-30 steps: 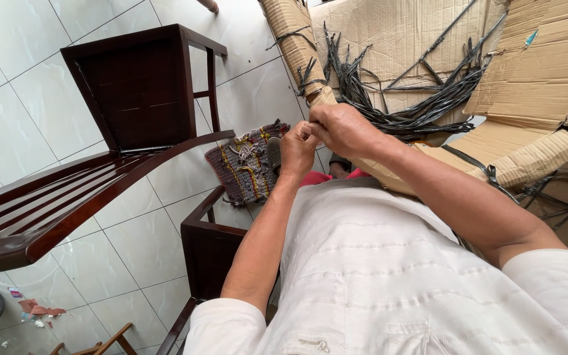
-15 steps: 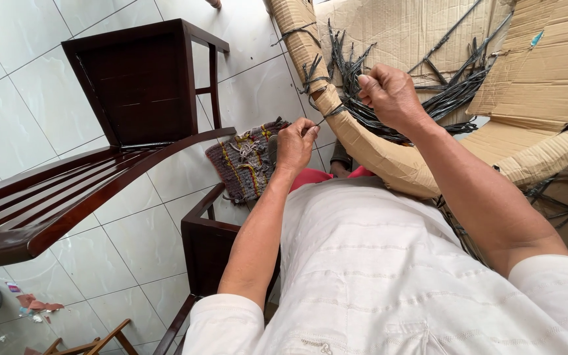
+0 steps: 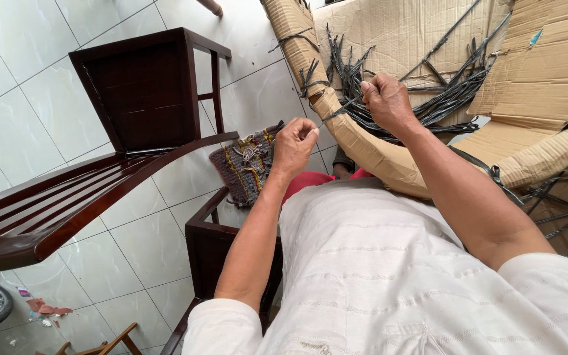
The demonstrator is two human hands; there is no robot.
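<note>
Bright, even daylight; sharp focus, wide-angle edge distortion.

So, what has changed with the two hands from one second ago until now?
The right hand moved up and away from the left hand; one second ago they were together. A thin dark strip now runs stretched between them, each end pinched in the fingers. The left hand stayed almost in place. The cardboard-wrapped frame, the bundle of dark strips and the dark wooden chair did not move.

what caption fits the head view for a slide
Left hand and right hand hold a thin dark strip taut over a cardboard-lined tray of dark strips.
</note>
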